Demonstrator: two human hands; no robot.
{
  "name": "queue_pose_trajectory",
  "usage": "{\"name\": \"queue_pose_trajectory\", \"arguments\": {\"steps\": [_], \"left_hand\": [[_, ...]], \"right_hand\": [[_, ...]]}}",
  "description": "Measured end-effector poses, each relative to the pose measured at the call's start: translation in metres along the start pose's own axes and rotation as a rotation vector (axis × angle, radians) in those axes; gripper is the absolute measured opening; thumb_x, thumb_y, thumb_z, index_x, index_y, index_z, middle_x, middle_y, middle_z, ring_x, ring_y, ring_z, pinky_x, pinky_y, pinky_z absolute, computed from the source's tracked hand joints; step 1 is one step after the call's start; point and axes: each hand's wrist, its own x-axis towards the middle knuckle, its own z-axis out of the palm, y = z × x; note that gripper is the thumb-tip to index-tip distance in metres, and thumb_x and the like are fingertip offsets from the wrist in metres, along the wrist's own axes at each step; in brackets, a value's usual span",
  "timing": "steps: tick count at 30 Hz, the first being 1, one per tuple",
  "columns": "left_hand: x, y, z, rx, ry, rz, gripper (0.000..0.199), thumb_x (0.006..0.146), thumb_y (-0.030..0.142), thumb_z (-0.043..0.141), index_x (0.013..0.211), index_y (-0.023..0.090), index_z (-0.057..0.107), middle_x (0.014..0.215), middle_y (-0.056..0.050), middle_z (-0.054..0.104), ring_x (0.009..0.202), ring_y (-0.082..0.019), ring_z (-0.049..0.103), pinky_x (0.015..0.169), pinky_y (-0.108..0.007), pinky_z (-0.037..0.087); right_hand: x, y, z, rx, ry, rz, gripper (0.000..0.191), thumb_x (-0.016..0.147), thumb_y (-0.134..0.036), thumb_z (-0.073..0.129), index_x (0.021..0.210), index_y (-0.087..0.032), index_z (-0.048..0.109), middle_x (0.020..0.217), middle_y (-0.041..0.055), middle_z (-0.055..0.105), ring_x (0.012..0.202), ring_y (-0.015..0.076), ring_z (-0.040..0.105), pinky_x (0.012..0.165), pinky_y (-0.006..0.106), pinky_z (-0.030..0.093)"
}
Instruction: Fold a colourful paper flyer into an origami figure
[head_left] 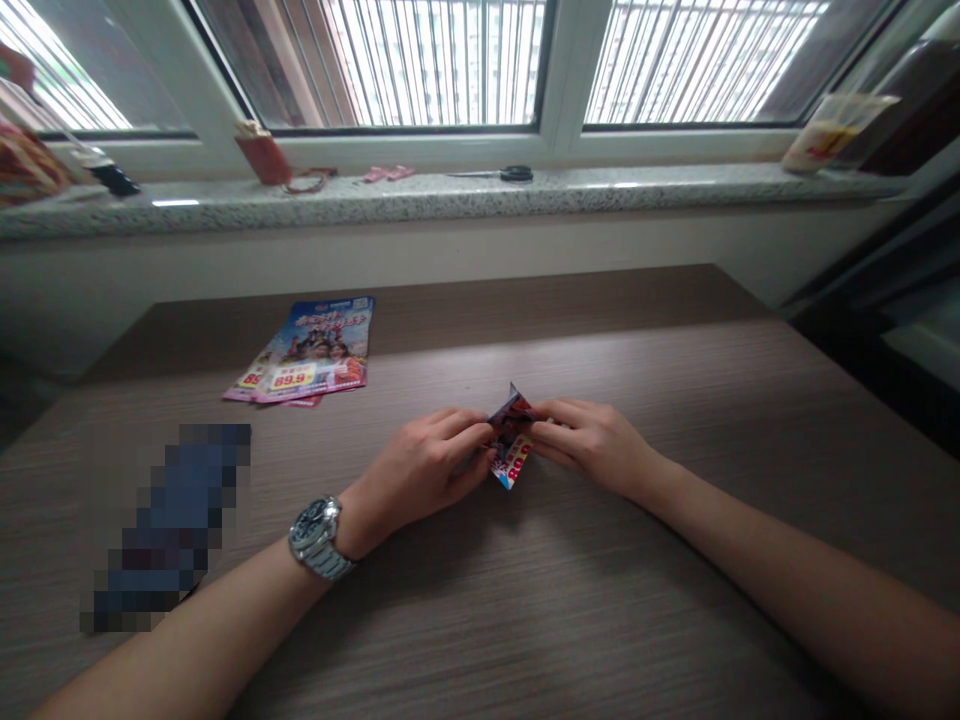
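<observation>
A small folded piece of printed paper [511,440] is held between my two hands above the wooden table [480,620]. Its top and bottom end in points, and red and yellow print shows on the lower part. My left hand [427,465] pinches its left edge, with a metal watch [319,535] on that wrist. On the right edge, the fingers of my right hand [592,440] are closed on the paper. Both sets of fingertips hide part of it.
Colourful flyers [319,350] lie overlapping at the table's back left. A pixelated dark object [169,530] is near my left forearm. The stone windowsill [420,200] holds scissors [514,174], pink items [388,174] and a red object [262,155].
</observation>
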Motion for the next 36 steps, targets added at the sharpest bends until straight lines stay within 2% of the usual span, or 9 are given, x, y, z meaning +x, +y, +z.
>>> {"name": "queue_pose_trajectory", "arguments": {"steps": [6, 11, 16, 23, 30, 36], "left_hand": [[-0.002, -0.004, -0.004, 0.087, -0.008, 0.083, 0.025, 0.091, 0.017, 0.059, 0.116, 0.015, 0.063, 0.115, -0.010, 0.071, 0.100, -0.024, 0.068, 0.088, -0.038, 0.057], [-0.001, -0.010, -0.003, 0.140, 0.012, 0.139, 0.017, 0.100, 0.022, 0.057, 0.115, 0.016, 0.064, 0.113, -0.009, 0.072, 0.098, -0.021, 0.069, 0.086, -0.035, 0.058], [-0.002, -0.012, -0.003, 0.119, 0.011, 0.116, 0.017, 0.105, 0.022, 0.051, 0.112, 0.018, 0.066, 0.110, -0.008, 0.072, 0.093, -0.018, 0.069, 0.082, -0.030, 0.058], [-0.003, -0.011, -0.003, 0.053, -0.014, 0.066, 0.020, 0.106, 0.023, 0.050, 0.113, 0.018, 0.067, 0.111, -0.008, 0.072, 0.095, -0.018, 0.069, 0.081, -0.028, 0.058], [-0.004, -0.013, -0.002, 0.019, 0.048, 0.027, 0.020, 0.104, 0.021, 0.053, 0.118, 0.020, 0.066, 0.120, -0.009, 0.069, 0.103, -0.019, 0.069, 0.087, -0.030, 0.058], [-0.003, -0.012, -0.002, 0.000, 0.069, 0.020, 0.017, 0.104, 0.021, 0.053, 0.112, 0.018, 0.067, 0.116, -0.009, 0.069, 0.098, -0.018, 0.069, 0.084, -0.029, 0.058]], "right_hand": [[-0.002, 0.003, 0.000, 0.006, 0.029, 0.006, 0.018, 0.103, -0.028, 0.056, 0.111, -0.019, 0.069, 0.122, 0.0083, 0.073, 0.099, 0.0208, 0.072, 0.084, 0.032, 0.059], [-0.003, 0.004, -0.001, 0.013, 0.021, 0.008, 0.018, 0.103, -0.027, 0.056, 0.113, -0.020, 0.069, 0.125, 0.0077, 0.072, 0.101, 0.0204, 0.072, 0.086, 0.032, 0.059], [-0.002, 0.002, -0.002, 0.016, 0.022, 0.013, 0.017, 0.103, -0.027, 0.057, 0.112, -0.021, 0.070, 0.125, 0.0070, 0.072, 0.100, 0.0204, 0.073, 0.084, 0.032, 0.059], [-0.003, 0.001, -0.001, 0.029, 0.029, 0.003, 0.018, 0.103, -0.024, 0.056, 0.113, -0.023, 0.071, 0.128, 0.0076, 0.072, 0.102, 0.0218, 0.073, 0.085, 0.034, 0.060], [-0.003, 0.002, -0.001, 0.113, 0.041, 0.059, 0.019, 0.103, -0.024, 0.056, 0.115, -0.022, 0.071, 0.126, 0.0085, 0.072, 0.106, 0.0213, 0.073, 0.091, 0.034, 0.060], [-0.002, -0.001, -0.003, 0.144, 0.052, 0.080, 0.021, 0.105, -0.024, 0.052, 0.115, -0.020, 0.070, 0.124, 0.0091, 0.073, 0.108, 0.0206, 0.072, 0.092, 0.032, 0.060]]}}
